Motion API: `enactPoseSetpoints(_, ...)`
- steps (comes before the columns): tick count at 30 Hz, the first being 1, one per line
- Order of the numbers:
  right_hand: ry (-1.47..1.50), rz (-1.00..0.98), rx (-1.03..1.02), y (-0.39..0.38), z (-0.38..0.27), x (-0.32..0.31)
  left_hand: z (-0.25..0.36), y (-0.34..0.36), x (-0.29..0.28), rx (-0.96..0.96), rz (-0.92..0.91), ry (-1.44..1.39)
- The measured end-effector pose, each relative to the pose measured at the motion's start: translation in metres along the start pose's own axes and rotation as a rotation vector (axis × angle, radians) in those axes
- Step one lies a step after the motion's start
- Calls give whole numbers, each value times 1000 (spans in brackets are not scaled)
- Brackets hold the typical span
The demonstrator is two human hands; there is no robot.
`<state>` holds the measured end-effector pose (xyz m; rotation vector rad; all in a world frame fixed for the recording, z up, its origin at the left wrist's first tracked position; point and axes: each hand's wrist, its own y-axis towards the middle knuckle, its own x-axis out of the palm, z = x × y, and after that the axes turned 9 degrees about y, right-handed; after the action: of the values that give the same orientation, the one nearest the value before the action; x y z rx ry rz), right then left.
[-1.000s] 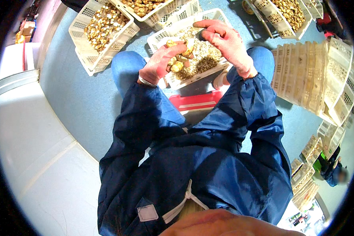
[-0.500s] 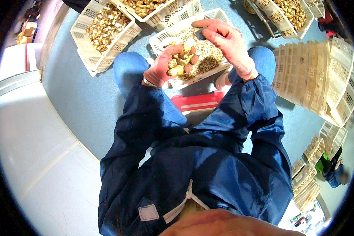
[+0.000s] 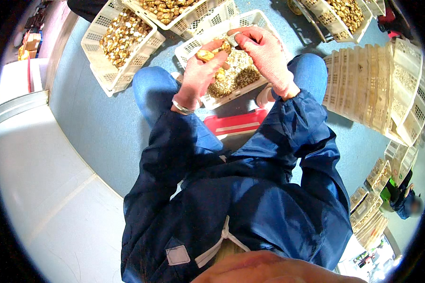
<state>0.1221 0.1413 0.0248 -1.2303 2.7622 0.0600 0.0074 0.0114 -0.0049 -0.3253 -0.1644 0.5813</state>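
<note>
My left hand (image 3: 199,75), in a pinkish glove, is closed around a clump of yellow-brown mushrooms (image 3: 206,55). It holds them over a white plastic crate (image 3: 252,20) between my knees. My right hand (image 3: 268,57), gloved alike, is just right of the clump with thumb and fingers pinched together. A small dark flat tool, blade-like, shows only partly at its fingertips (image 3: 234,38). Pale crumbly trimmings (image 3: 227,85) cover the crate's bottom, with a darker heap (image 3: 247,75) near its right side.
White crates of mushrooms stand at the far left (image 3: 123,40), far middle (image 3: 167,10) and far right (image 3: 347,16). Nested crates (image 3: 361,87) rise beside my right knee. A red object (image 3: 233,123) lies between my legs. Another person (image 3: 406,205) is at the far lower right.
The mushroom clump has turned in my left hand, so its round brown caps show less. My right hand has come slightly left, nearer the clump, and its dark tool is more hidden.
</note>
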Motion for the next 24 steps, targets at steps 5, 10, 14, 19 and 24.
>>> enactPoseSetpoints(5,-77,63,-54,2,5,-4,0,-4,5,50,63,-107)
enactPoseSetpoints(10,-228,-128,-424,8,8,-6,-8,-3,-1,123,136,-56)
enactPoseSetpoints(14,-213,-77,-258,6,7,-10,-9,-2,-2,96,132,16)
enactPoseSetpoints(19,-227,-135,-347,7,15,-6,-1,-6,2,135,188,147)
enactPoseSetpoints(24,-104,-148,-236,1,9,-2,4,-10,2,150,230,294)
